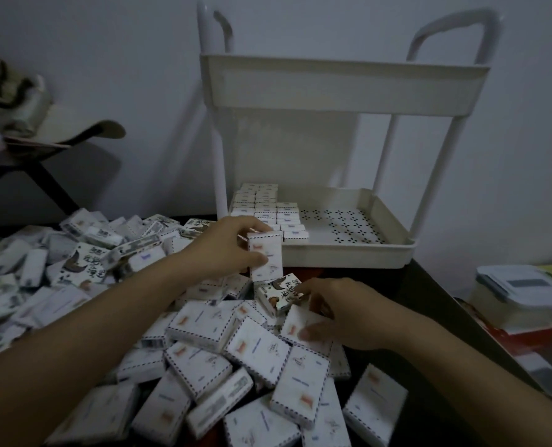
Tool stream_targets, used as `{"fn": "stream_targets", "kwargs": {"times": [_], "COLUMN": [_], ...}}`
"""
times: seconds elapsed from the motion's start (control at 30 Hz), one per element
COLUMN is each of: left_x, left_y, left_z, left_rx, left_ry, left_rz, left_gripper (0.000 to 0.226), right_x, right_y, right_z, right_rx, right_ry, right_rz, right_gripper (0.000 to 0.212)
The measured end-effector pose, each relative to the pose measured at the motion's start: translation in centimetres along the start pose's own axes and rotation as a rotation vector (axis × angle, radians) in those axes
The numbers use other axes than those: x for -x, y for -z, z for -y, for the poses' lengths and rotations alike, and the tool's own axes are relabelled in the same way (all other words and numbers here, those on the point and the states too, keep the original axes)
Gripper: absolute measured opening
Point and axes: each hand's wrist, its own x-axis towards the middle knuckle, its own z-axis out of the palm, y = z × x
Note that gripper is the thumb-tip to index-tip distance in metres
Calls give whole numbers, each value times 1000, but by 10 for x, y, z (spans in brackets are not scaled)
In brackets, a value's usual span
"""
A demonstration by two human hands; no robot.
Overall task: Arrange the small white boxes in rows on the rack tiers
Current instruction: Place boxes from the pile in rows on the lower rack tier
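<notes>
Left grip (223, 250) is closed round one small white box, the held box (266, 256). It stands upright, with your thumb on its front face and your fingers curled over its top edge, just in front of the rack's lower tier. Right grip (342, 314) is low on the heap. Its fingers curl over a flat box (295, 329) with the thumb pressed to the near face, and it seems to be taking hold.

A dark bench (429, 304) carries everything. At its back edge stands a white two-tier rack (345, 88). The upper tier's inside is hidden from this angle. The lower tier (348, 256) has a perforated floor, bare on its right side. Rows of boxes (265, 208) fill its back left corner, laid flat and touching.

A loose pile of boxes (203, 350) covers the left and near parts of the bench, tilted and overlapping. Most are white with dashed borders, and a few show dark drawings.

Judging by how easily one hand lifts a box, they are probably light, stiff card with smooth faces, and the corners could crush. Pinch across the two long narrow sides so the broad face stays free to slide flat against its neighbour. Lift from the top of the heap, since boxes underneath may shift.
</notes>
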Motion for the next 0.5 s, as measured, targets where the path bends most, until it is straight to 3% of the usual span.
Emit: {"fn": "stream_targets", "kwargs": {"times": [0.13, 0.3, 0.5], "left_x": [-6, -31, -94], "left_y": [-1, 2, 0], "left_z": [0, -5, -16], "left_rx": [81, 124, -95], "left_ry": [26, -1, -126], "left_rz": [34, 32, -189], "left_gripper": [43, 30, 29], "right_x": [-4, -18, -47], "right_y": [7, 16, 28], "right_z": [-8, -27, -43], "right_rx": [-167, -694, -973], "right_ry": [-6, -82, -144], "right_rz": [19, -65, -281], "right_gripper": [46, 32, 27]}}
